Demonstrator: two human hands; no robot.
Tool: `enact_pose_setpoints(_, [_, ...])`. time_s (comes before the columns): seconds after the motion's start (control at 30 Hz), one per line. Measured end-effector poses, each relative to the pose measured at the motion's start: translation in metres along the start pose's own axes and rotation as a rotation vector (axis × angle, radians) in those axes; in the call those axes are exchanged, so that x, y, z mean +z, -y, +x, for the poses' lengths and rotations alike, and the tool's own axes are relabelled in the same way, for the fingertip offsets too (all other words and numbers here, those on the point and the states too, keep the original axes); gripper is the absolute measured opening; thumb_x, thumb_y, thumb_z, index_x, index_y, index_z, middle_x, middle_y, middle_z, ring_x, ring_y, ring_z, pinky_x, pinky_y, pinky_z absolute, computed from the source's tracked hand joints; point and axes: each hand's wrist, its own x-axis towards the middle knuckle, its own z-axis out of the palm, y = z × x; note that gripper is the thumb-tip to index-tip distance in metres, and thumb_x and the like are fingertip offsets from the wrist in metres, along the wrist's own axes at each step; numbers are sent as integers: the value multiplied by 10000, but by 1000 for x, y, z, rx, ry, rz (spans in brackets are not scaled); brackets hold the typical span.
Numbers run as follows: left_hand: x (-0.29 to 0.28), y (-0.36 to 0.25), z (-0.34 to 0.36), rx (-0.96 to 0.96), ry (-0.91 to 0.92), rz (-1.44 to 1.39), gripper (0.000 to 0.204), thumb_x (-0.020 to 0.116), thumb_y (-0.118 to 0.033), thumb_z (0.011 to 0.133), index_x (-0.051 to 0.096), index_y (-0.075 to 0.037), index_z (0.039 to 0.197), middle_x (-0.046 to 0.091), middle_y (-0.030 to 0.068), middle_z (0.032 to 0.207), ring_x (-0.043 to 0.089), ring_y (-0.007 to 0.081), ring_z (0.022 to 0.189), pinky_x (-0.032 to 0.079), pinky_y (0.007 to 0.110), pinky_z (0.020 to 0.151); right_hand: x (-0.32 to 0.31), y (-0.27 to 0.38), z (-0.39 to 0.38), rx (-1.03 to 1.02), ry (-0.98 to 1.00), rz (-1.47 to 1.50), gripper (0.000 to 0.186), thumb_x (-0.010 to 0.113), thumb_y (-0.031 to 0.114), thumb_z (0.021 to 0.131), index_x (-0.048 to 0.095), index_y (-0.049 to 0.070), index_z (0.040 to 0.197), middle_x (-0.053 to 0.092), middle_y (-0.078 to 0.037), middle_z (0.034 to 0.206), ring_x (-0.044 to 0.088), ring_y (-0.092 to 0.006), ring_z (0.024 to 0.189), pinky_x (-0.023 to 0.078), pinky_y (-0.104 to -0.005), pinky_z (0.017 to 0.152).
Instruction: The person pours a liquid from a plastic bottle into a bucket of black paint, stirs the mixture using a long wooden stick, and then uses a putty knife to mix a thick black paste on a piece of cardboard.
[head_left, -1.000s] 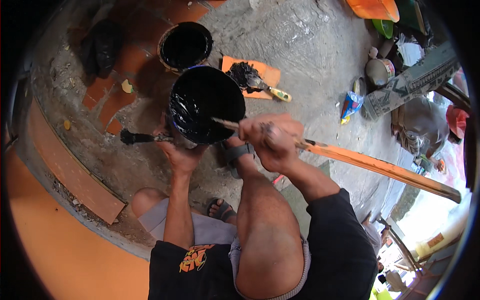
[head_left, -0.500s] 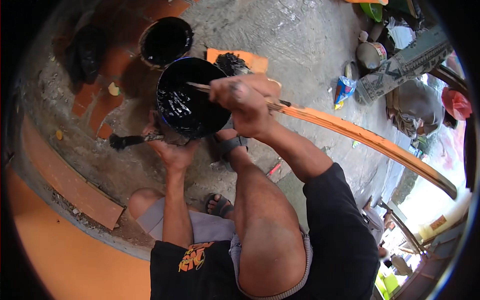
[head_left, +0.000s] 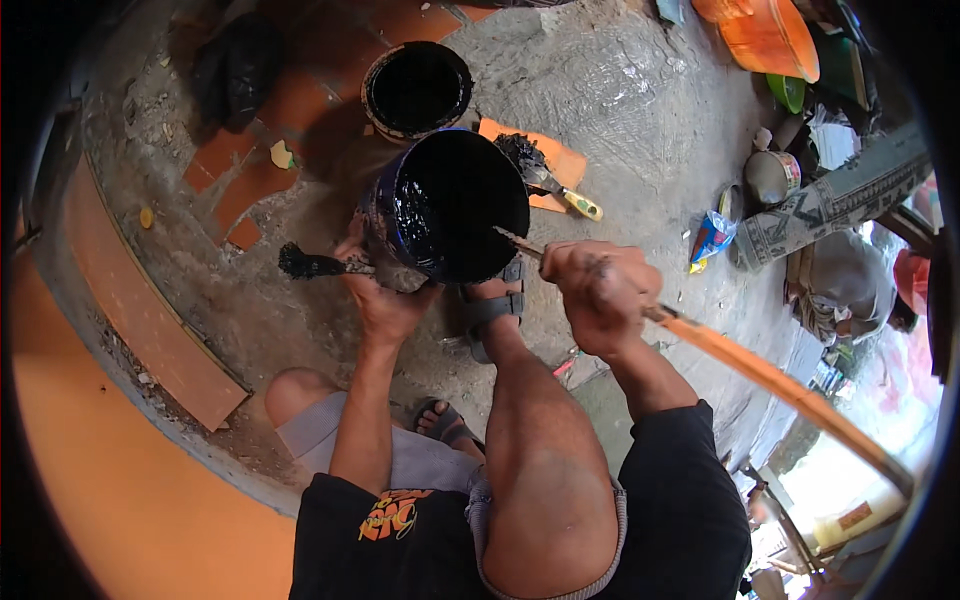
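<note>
My left hand [head_left: 385,305] is closed under the near side of a dark bucket [head_left: 395,215], which is tilted with its mouth facing right. Glossy black paste coats the inside of the bucket. The same hand also holds a brush [head_left: 312,264], whose black-caked bristles point left. My right hand [head_left: 603,295] is closed round a long wooden stick [head_left: 770,372], orange along its rear length. The stick's thin front end reaches the bucket's mouth, and its long end runs off to the lower right.
Behind the bucket stands a second bucket [head_left: 368,90] of black paste. A scraper [head_left: 583,205] and a black clump [head_left: 520,150] lie on an orange tile [head_left: 565,165]. A patterned roll [head_left: 830,200], a blue packet [head_left: 713,236] and a black bag [head_left: 238,70] lie farther out.
My right hand has drawn the stick back to the right, so its tip has moved from inside the bucket to its mouth. The bucket has tipped further to the right.
</note>
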Motion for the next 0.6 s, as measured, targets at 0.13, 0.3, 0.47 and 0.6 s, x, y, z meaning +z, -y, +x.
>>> enact_pose_setpoints(0.13, [-6, 0, -1, -75, -26, -42, 1048, 934, -142, 525, 322, 27, 1359, 432, 194, 1288, 438, 333, 1230, 404, 443, 984, 8, 31, 19, 51, -103, 23, 476, 420, 360, 973, 305, 128, 573, 304, -22, 495, 334, -208, 486, 357, -425, 613])
enact_pose_setpoints(0.3, [-8, 9, -7, -69, -42, -66, 1048, 923, -127, 540, 304, 6, 1374, 446, 189, 1260, 457, 335, 1205, 400, 444, 980, 1, 16, 13, -73, -173, 425, 459, 497, 299, 940, 343, 86, 563, 357, -45, 490, 322, -195, 461, 376, -426, 558])
enact_pose_setpoints(0.47, [-11, 9, -11, -169, -40, -57, 1037, 907, -120, 546, 297, -11, 1378, 419, 179, 1261, 468, 344, 1183, 378, 452, 999, 1, 14, 12, -69, -186, 426, 439, 487, 319, 955, 326, 127, 595, 299, -23, 510, 262, -175, 469, 298, -393, 559])
enact_pose_setpoints(0.6, [-17, 10, -11, -186, 0, -78, 1051, 907, -126, 542, 291, -18, 1387, 398, 178, 1283, 460, 351, 1190, 376, 454, 1002, 9, 25, 14, -63, -147, 464, 415, 487, 331, 955, 343, 133, 619, 296, -13, 536, 261, -170, 490, 283, -390, 579])
